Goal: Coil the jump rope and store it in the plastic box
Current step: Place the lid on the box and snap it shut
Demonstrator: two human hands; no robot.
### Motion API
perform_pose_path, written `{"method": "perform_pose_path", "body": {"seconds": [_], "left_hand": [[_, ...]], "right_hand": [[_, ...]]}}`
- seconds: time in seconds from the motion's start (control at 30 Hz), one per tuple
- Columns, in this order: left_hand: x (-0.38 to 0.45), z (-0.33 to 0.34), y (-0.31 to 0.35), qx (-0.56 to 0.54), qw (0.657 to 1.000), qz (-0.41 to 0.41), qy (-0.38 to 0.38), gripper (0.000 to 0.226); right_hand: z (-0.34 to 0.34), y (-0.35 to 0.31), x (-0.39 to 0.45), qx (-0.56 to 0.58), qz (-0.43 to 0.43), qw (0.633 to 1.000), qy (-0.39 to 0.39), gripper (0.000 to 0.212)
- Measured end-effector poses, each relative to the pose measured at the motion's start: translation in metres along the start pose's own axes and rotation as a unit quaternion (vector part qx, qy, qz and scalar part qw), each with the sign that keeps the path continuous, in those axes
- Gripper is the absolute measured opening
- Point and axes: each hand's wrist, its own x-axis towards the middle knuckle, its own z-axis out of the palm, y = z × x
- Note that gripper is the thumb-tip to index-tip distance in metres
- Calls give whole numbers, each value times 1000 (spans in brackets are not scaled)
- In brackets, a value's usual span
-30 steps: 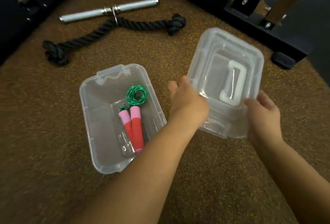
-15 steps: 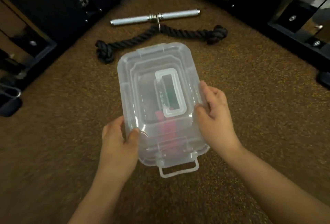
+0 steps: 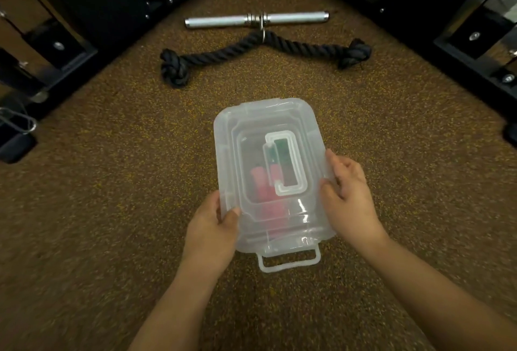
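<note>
The clear plastic box (image 3: 313,222) stands on the brown speckled floor with its clear lid (image 3: 251,126) lying on top, a white handle folded flat in the lid's middle. Through the lid the jump rope (image 3: 265,196) shows dimly: pink and red handles and a green coil. My left hand (image 3: 212,227) grips the lid's left edge near the front, thumb on top. On the right side, my right hand (image 3: 349,196) holds the edge with its fingers against the rim. A front latch (image 3: 288,262) sticks out toward me, unclipped.
A black knotted rope attachment (image 3: 263,51) and a chrome bar (image 3: 256,21) lie on the floor behind the box. Black gym machine frames (image 3: 70,14) stand at both back corners, the other frame (image 3: 447,14) at the right. A metal carabiner (image 3: 19,124) hangs at the far left.
One second ago both hands held the lid in the air to the right of the uncovered box. Since then the lid has come down onto the box, and my hands now press along its side edges.
</note>
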Motion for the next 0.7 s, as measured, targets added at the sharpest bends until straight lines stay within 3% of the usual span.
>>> {"method": "perform_pose_path", "body": {"seconds": [0.17, 0.3, 0.5, 0.7], "left_hand": [[2, -1, -4, -6, 1000, 4, -10, 31], [2, -4, -3, -41, 999, -4, -19, 32], [6, -4, -3, -77, 996, -32, -22, 37], [6, -5, -3, -69, 996, -55, -22, 28]], "right_hand": [[-4, 4, 2, -25, 34, 999, -20, 55], [-14, 2, 3, 82, 84, 991, -62, 42], [-17, 9, -9, 114, 80, 988, -69, 34], [-17, 11, -9, 112, 77, 989, -65, 33]]}}
